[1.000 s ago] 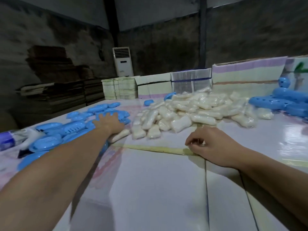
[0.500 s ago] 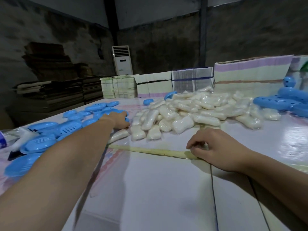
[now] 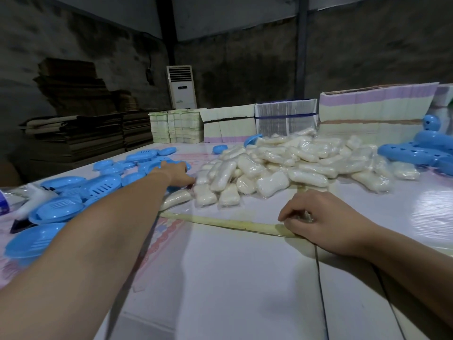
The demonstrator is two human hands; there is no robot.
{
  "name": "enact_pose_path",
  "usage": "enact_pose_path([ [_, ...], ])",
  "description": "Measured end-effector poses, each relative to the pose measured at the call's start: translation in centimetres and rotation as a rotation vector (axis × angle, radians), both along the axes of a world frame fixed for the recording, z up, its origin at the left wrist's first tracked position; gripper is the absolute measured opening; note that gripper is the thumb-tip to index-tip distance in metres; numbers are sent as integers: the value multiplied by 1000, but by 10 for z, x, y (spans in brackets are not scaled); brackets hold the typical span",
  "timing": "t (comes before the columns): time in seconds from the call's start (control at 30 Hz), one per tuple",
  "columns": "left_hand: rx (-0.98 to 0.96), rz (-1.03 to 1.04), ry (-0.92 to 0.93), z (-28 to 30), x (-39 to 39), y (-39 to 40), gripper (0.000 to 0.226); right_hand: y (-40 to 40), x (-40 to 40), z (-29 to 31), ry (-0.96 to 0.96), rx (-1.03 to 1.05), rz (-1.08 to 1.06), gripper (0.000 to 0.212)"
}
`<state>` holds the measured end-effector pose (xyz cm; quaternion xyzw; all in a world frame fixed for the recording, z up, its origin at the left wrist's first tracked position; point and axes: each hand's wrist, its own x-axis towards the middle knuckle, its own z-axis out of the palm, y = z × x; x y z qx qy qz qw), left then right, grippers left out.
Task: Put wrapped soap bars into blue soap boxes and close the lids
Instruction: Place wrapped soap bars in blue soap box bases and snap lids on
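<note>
On the left, the left hand (image 3: 177,173) reaches among the blue soap boxes (image 3: 98,185) — whether its fingers grip one, I cannot tell. The wrapped soap bars (image 3: 282,165) lie heaped in the middle; the right hand (image 3: 326,220) rests with curled fingers, seemingly holding nothing. The slippery pile could slide if bumped — bars may fall.

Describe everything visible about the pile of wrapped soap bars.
The pile of wrapped soap bars lies mid-table: many off-white, rounded bars, each sealed in clear glossy film. They are heaped loosely at all angles, with a few strays at the near-left edge. Blue soap boxes flank it. The left hand reaches beside its left edge.
</note>
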<state>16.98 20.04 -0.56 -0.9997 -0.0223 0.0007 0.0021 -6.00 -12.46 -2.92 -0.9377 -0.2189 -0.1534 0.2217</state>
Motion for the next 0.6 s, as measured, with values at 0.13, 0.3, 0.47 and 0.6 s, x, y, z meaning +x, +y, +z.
enact_pose_path([
  [0.13, -134, 18, 79, -1, 2, 8, 79, 0, 0, 0, 3, 2, -7, 16],
  [0.3, -33, -74, -256, 0, -5, 3, 69, 0, 1, 1, 14, 1, -15, 16],
  [0.47, -370, -274, -639, 17, -29, -46, 68, -1, 0, 1, 23, 17, -31, 16],
  [0.6, -705, -488, -648, 24, -70, -94, 72, -3, -1, 1, 20, 71, -61, 15],
])
